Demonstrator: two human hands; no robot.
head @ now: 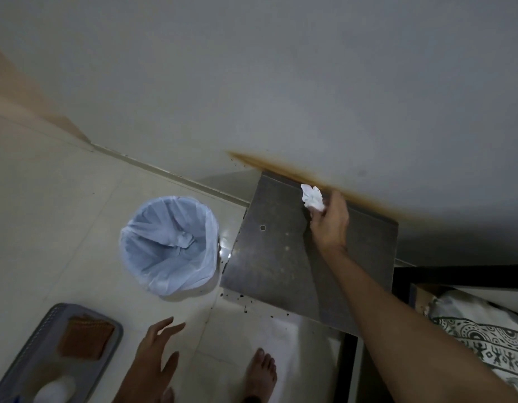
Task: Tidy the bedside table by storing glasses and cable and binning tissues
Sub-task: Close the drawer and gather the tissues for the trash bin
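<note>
Nearest to us, our left hand point(157, 349) is hanging open over the tiled floor point(63, 216), fingers spread and holding nothing. Just right of it our bare foot point(260, 370) is standing on the tiles. At the near left a grey tray point(106, 338) is lying on the floor, carrying a folded brown cloth point(86, 337) and a blurred white item point(56, 389) we cannot identify. At the near right, patterned black-and-white bedding point(490, 341) is showing.

Further out, a bin lined with a pale plastic bag point(169, 242) is standing on the floor just left of the dark worktop point(275, 257); we are seeing only crumpled liner inside it.

Our right arm is reaching across the worktop, and at its far edge, by the stained wall point(281, 82), our right hand point(330, 222) is pinching a crumpled white tissue point(312, 197) between its fingertips. We cannot tell whether the tissue is touching the worktop surface.
</note>
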